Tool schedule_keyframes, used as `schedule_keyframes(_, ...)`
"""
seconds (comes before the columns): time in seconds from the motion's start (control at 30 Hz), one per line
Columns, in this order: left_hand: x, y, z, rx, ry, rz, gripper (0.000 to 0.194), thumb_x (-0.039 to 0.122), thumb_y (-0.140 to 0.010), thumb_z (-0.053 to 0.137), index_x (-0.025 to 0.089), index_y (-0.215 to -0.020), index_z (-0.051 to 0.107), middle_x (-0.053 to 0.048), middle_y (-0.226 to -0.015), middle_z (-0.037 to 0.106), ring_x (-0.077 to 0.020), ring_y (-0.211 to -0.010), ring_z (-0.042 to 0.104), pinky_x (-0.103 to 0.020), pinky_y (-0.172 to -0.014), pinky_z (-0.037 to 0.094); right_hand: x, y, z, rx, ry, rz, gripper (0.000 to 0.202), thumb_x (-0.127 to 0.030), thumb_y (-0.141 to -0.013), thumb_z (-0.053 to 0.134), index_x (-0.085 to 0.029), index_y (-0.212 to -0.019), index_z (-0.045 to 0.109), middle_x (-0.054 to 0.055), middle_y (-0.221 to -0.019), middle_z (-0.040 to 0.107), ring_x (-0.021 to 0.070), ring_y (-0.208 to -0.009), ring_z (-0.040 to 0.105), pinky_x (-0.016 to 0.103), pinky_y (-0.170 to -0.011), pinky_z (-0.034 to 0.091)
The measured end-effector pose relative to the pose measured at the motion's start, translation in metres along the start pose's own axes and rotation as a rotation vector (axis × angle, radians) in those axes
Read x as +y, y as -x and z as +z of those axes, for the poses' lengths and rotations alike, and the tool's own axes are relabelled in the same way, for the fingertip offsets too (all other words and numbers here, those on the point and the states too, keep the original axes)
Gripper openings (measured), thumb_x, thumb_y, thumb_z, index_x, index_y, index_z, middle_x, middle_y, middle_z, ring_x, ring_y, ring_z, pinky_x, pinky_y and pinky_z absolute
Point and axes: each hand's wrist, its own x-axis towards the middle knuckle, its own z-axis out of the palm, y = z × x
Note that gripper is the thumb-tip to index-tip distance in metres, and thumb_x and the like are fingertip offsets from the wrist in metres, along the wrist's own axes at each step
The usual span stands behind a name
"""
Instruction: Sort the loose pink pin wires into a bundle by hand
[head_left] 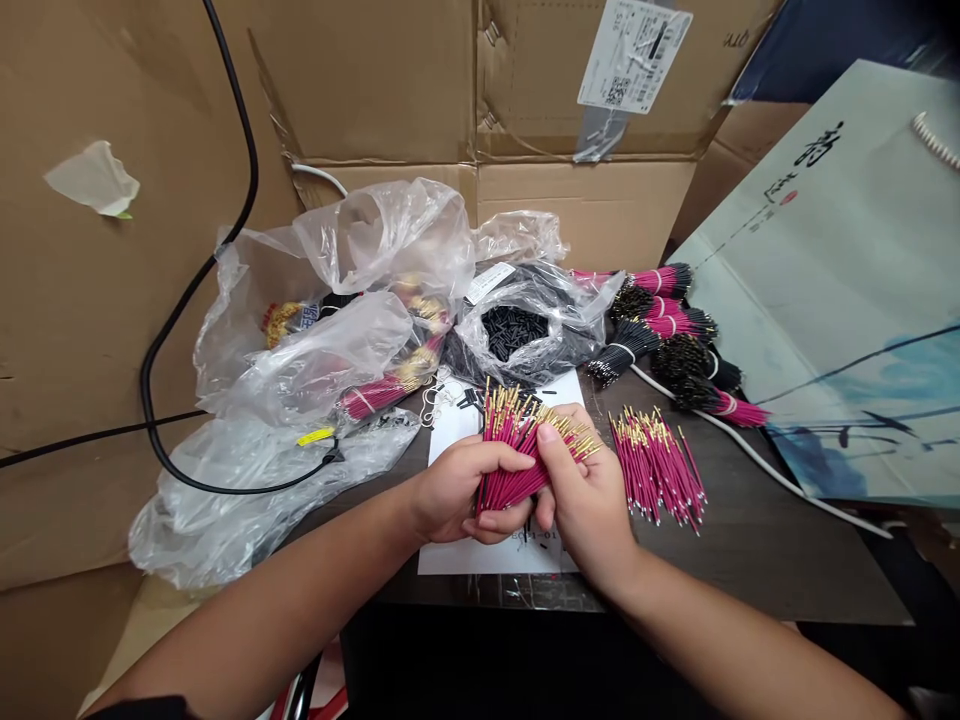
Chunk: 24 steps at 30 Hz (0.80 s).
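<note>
Both my hands grip one thick bunch of short magenta wires with gold tips, held above a white paper sheet. My left hand is closed round the left side, thumb across the front. Closed on the right side is my right hand, its thumb pressed near the gold ends. The tips point up and fan out. A loose pile of similar magenta wires lies on the table just right of my right hand. Behind the bunch, a clear bag of small black tubes stands open.
Tied bundles of black and magenta wires lie at the back right beside a pale paper bag. Crumpled clear plastic bags and a black cable occupy the left. Cardboard walls enclose the table. A white cable crosses the right.
</note>
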Motion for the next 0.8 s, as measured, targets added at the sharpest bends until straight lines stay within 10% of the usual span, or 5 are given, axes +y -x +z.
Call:
schedule_keyframes(0.3,0.002,0.001,0.008,0.078,-0.054,0.066,0.038,0.036,-0.092,0.050,0.005,-0.079,0.069,0.003,-0.041,0.041,-0.0073,-0.031,0.024,-0.019,-0.033,0.021,0.002,-0.005,-0.007,-0.063,0.055,0.008,0.036,-0.056,-0.092,0.067,-0.024,-0.088,0.051,-0.012,-0.043,0.042,0.0066,-0.029,0.039,0.017,-0.030,0.025)
schedule_keyframes(0.5,0.002,-0.001,0.004,0.042,-0.010,0.109,0.045,0.037,-0.093,0.046,0.001,-0.085,0.072,-0.002,-0.045,0.048,-0.0100,-0.031,0.034,-0.021,-0.031,0.025,-0.001,-0.002,-0.011,-0.019,0.092,-0.162,0.025,-0.043,-0.096,0.065,-0.020,-0.086,0.062,0.001,-0.093,0.057,0.0013,-0.040,0.044,0.020,-0.033,0.034)
schedule_keyframes(0.8,0.002,-0.001,0.007,0.121,-0.102,0.165,0.043,0.042,-0.099,0.049,0.006,-0.082,0.068,-0.001,-0.044,0.051,-0.0104,-0.030,0.040,-0.020,-0.030,0.033,0.001,0.000,-0.014,-0.041,0.089,-0.180,0.021,-0.039,-0.099,0.059,-0.021,-0.092,0.067,0.004,-0.100,0.057,0.0025,-0.043,0.042,0.023,-0.033,0.034)
